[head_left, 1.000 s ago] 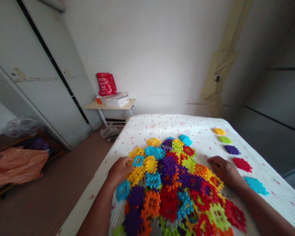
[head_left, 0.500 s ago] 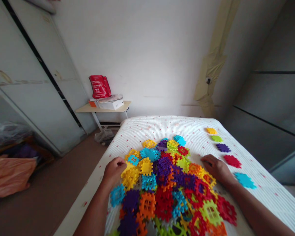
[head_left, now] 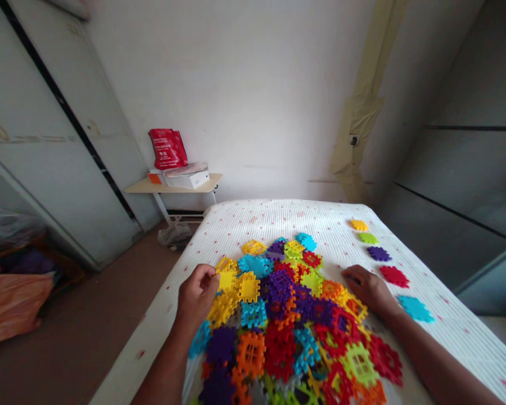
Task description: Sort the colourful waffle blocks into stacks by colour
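Though curled against a flat yellow waffle block, left hand, grip unclear; right hand, fingers spread, empty.

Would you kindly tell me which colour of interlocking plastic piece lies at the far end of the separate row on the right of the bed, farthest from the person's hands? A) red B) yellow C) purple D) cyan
B. The yellow piece lies farthest up the bed, beyond the green piece, purple piece, red piece and cyan piece.
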